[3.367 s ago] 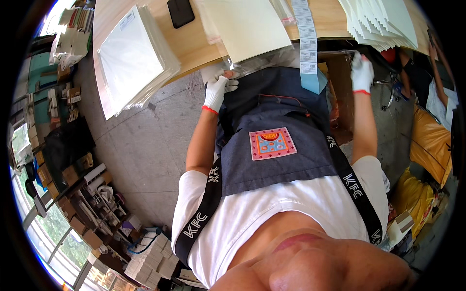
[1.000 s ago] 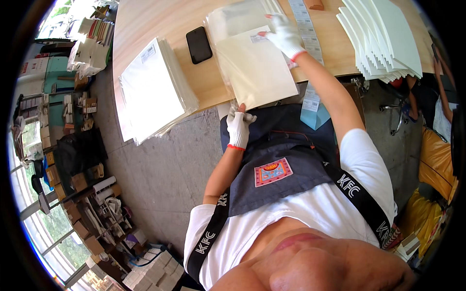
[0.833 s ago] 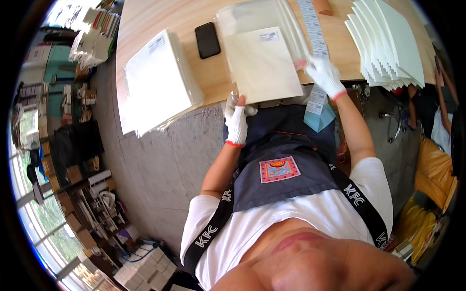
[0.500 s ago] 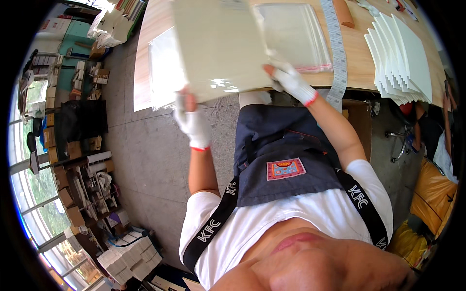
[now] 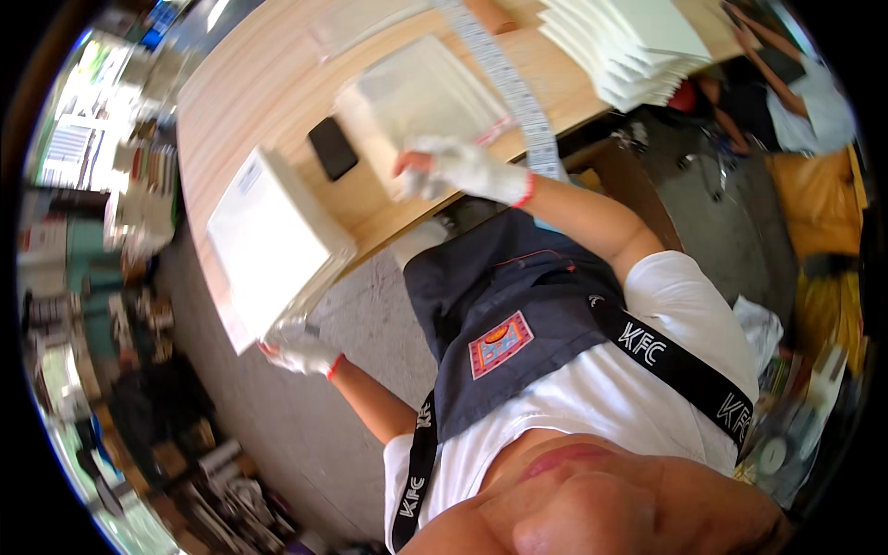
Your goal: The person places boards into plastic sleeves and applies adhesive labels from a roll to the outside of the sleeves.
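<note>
My left hand (image 5: 301, 351), in a white glove with a red cuff, is at the near corner of a stack of white sheets in clear plastic (image 5: 273, 245). Its fingers lie apart along the stack's lower edge, partly blurred. My right hand (image 5: 462, 171), gloved alike, hovers with loosely curled, parted fingers and nothing visible in them. Just beyond it lies a pile of clear plastic sleeves (image 5: 421, 88). Between the stack and the sleeves a black phone (image 5: 333, 148) rests on the wooden table (image 5: 250, 102).
A long printed strip (image 5: 504, 83) runs across the table beside the sleeves. Fanned white boards (image 5: 629, 42) stand at the far right, near an orange-brown piece (image 5: 488, 14). Another person (image 5: 795, 102) is at the right edge. Crowded shelves (image 5: 120, 324) line the left.
The pale sheet that both hands held is now down on the left stack, uncovering the phone. My right hand has come away from it. The view has turned and shifted left.
</note>
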A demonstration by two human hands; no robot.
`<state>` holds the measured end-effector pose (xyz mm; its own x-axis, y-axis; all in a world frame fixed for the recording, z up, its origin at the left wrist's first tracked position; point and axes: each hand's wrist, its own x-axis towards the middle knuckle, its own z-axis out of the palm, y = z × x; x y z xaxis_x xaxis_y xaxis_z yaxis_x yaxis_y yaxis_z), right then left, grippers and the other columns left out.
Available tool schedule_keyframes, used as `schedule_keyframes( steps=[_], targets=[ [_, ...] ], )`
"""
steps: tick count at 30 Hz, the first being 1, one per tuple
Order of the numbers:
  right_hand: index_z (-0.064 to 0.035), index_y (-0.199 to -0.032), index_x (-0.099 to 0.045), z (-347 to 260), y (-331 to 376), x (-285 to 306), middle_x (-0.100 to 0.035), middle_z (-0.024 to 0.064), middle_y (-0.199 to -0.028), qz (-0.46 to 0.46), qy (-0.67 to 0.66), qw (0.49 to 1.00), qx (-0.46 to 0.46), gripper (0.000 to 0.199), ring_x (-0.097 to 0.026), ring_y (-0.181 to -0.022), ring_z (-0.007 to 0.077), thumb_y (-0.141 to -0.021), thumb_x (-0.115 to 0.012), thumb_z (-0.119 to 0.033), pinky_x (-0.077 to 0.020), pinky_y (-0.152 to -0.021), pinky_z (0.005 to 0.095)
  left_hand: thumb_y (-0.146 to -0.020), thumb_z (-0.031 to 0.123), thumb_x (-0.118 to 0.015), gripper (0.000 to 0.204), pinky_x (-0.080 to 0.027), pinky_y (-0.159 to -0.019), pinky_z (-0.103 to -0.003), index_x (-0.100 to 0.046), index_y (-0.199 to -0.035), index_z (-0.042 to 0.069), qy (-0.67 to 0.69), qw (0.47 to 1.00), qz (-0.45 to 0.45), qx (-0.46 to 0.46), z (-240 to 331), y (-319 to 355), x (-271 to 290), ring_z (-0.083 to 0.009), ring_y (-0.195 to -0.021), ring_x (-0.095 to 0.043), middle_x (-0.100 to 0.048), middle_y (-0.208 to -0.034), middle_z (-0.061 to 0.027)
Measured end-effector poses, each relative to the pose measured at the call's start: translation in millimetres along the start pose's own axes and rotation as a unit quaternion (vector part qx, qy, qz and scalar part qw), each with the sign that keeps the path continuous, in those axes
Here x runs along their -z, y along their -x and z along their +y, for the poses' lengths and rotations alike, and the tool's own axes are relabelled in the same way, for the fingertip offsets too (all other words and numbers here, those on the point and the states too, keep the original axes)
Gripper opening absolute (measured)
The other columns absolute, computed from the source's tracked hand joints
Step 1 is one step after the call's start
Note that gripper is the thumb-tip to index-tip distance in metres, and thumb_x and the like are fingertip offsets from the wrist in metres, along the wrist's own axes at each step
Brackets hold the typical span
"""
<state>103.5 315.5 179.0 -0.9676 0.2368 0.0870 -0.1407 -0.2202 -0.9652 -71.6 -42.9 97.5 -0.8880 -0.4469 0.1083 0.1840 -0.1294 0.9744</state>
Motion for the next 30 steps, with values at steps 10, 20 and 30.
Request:
schedule_keyframes(
  steps=[10, 20, 30],
  targets=[
    [-0.0028, -0.122, -0.043, -125.1, 206.2, 233.0, -0.061, 0.0168, -0.1, 0.437, -0.104, 0.894, -0.007, 0.04, -0.055, -0.064, 0.0121, -0.1, -0.028, -0.032, -0.0468, -0.051, 0.0165, -0.09, 0.002, -0.043, 0.032, -0.038, -0.099, -0.035, -0.052, -0.121, -0.003, -0.145, 0.96, -0.238, -0.007, -75.2, 139.7, -8.7, -0.0242, -0.116, -0.048, -0.052, -0.124, -0.0151],
    [0.0036, -0.113, -0.05, -136.7, 171.5, 264.4, -0.057, 0.0055, -0.078, 0.513, -0.237, 0.823, 0.056, 0.037, -0.057, -0.059, 0.0116, -0.094, -0.051, -0.028, -0.0545, -0.053, 0.0193, -0.078, 0.0, -0.059, 0.028, -0.042, -0.095, -0.038, -0.064, -0.105, 0.003, -0.142, 0.792, -0.479, -0.351, -33.8, 175.6, -115.0, -0.0325, -0.108, -0.056, -0.062, -0.111, -0.0148],
    [-0.0009, -0.113, -0.051, -165.9, 187.6, 340.2, -0.048, 0.005, -0.078, 0.565, -0.082, 0.813, 0.115, 0.024, -0.048, -0.067, 0.0164, -0.091, -0.047, -0.009, -0.0417, -0.056, 0.0277, -0.073, 0.021, -0.066, 0.024, -0.045, -0.084, -0.041, -0.058, -0.095, 0.015, -0.478, 0.492, -0.602, -0.408, -19.7, 182.9, -237.0, -0.0257, -0.099, -0.057, -0.058, -0.1, -0.0041]
  ],
)
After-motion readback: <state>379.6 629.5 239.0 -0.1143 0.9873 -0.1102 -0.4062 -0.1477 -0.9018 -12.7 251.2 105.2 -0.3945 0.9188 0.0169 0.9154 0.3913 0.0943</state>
